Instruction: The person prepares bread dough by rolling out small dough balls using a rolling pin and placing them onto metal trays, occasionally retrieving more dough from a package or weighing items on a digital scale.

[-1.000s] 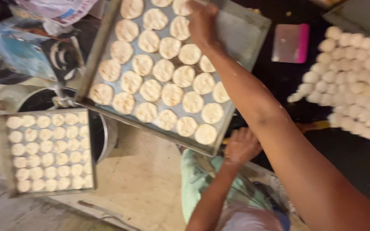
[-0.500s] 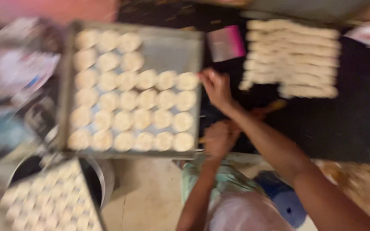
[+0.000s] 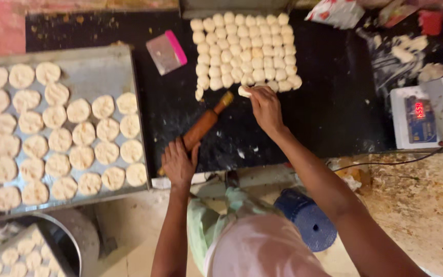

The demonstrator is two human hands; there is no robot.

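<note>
My left hand rests on the near end of a wooden rolling pin that lies slanted on the black worktop. My right hand pinches a small dough piece at the near edge of a block of several dough balls packed in rows. To the left, a metal baking tray carries several flattened dough rounds in rows.
A pink-edged scraper lies between tray and dough block. A digital scale with a lit display stands at the right. A second small tray of rounds sits on a metal pot at bottom left. A blue stool is below.
My right hand has left the tray and moved right to the dough block, taking hold of a piece. My left hand has settled on the rolling pin. The view has shifted right.
</note>
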